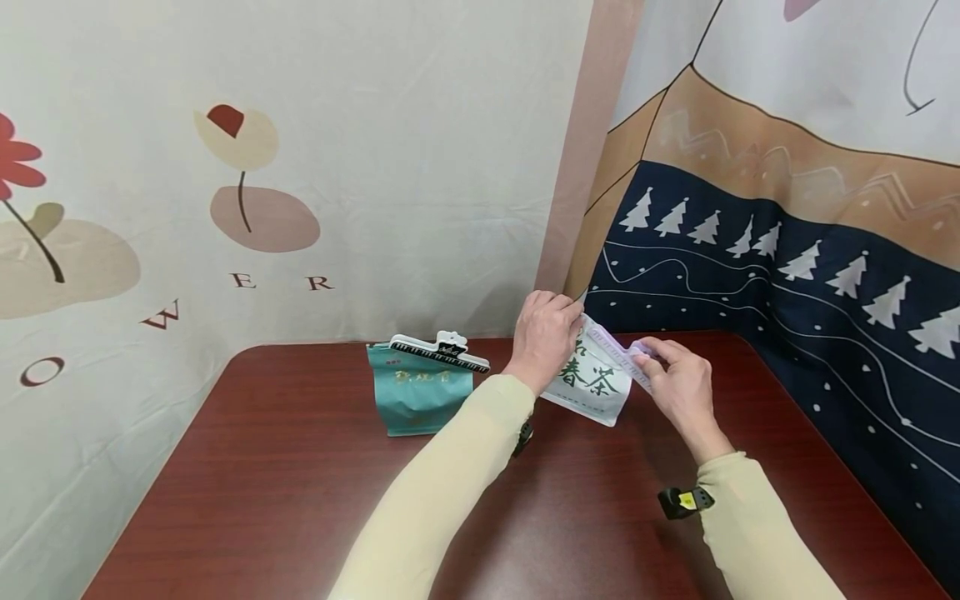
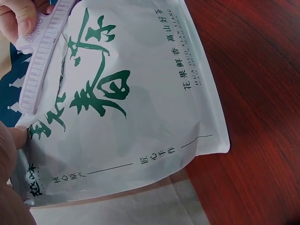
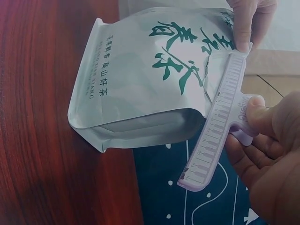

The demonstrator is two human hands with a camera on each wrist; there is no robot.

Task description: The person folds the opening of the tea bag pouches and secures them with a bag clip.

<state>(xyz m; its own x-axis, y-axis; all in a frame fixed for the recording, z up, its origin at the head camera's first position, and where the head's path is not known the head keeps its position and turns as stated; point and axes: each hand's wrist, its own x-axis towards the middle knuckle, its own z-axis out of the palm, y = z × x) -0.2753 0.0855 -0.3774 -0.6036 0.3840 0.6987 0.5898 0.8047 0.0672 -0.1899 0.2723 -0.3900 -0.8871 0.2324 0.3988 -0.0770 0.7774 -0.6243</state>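
Observation:
A white tea bag [image 1: 600, 406] with green characters is held up at the back right of the table. My left hand [image 1: 546, 337] grips its top corner; in the right wrist view the left fingers [image 3: 243, 28] press the folded edge. A light purple bag clip [image 3: 218, 122], printed with piano keys, lies along the folded top of the bag. My right hand [image 1: 681, 383] pinches the clip's handle between thumb and fingers. One end of the clip sticks out past the bag's side. Whether its bars bite fully on the fold, I cannot tell.
To the left stands a teal bag [image 1: 420, 398] with a black-and-white clip [image 1: 441, 350] across its top. Both bags are near the back edge of the reddish-brown table [image 1: 300, 483]. A printed curtain [image 1: 420, 167] hangs right behind it and along the right side.

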